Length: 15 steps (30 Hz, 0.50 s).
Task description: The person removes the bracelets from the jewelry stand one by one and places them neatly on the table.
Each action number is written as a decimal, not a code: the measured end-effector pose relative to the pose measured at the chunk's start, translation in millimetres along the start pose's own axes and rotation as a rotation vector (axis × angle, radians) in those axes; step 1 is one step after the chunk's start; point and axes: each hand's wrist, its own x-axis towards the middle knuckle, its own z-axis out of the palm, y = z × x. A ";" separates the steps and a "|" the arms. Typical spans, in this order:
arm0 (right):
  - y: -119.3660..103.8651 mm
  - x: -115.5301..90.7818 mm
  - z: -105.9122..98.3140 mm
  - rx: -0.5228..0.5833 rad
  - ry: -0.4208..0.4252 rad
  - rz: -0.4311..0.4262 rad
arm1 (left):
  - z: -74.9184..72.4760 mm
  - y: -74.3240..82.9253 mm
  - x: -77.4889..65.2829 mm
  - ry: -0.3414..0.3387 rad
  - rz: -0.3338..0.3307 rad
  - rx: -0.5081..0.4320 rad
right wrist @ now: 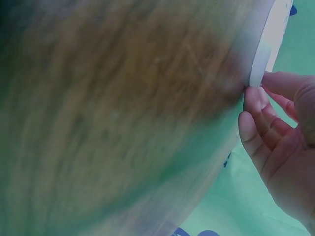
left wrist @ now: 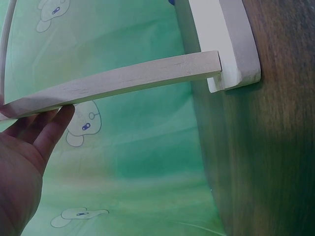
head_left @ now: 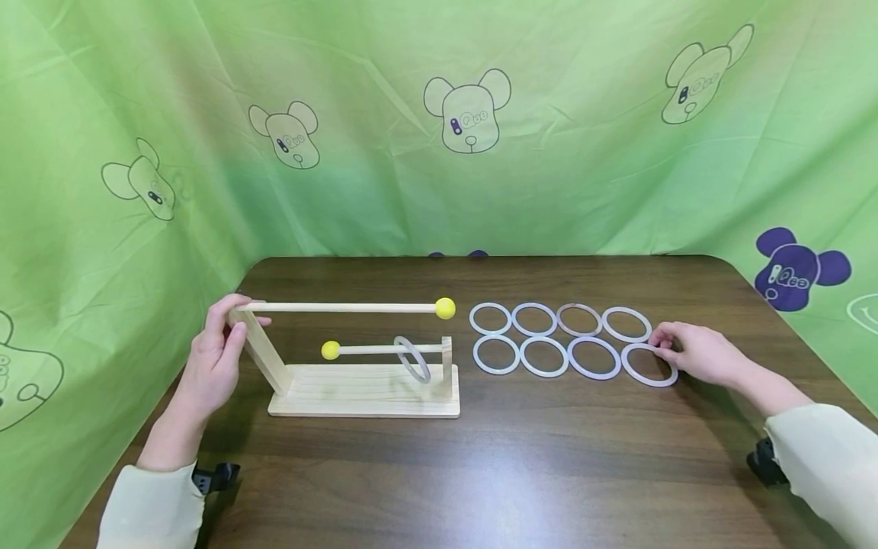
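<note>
A wooden stand (head_left: 357, 393) sits on the table's left side. My left hand (head_left: 214, 358) grips the top of its tall post (head_left: 266, 354), thumb in front; the left wrist view shows fingers under that post (left wrist: 133, 76). A long upper rod ends in a yellow ball (head_left: 445, 308). The shorter lower rod, tipped with another yellow ball (head_left: 331, 350), carries one hanging ring (head_left: 423, 378). On the right, my right hand (head_left: 703, 354) pinches the edge of the front-row end ring (head_left: 658, 383), which lies about flat. In the right wrist view, thumb and fingertips meet at this pale ring (right wrist: 263, 54).
Several more pale rings (head_left: 594, 376) lie in two rows between the stand and my right hand. The dark wooden table (head_left: 549, 457) backs onto a green curtain (head_left: 370, 191) printed with bear heads, which also runs along both sides.
</note>
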 end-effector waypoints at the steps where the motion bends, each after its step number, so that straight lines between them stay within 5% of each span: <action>1: 0.1 0.3 0.0 0.003 0.002 0.000 | 0.0 0.1 0.0 0.000 0.000 0.001; 15: 0.8 5.7 -0.8 0.030 0.009 0.036 | 0.0 2.5 -0.5 0.001 -0.018 -0.005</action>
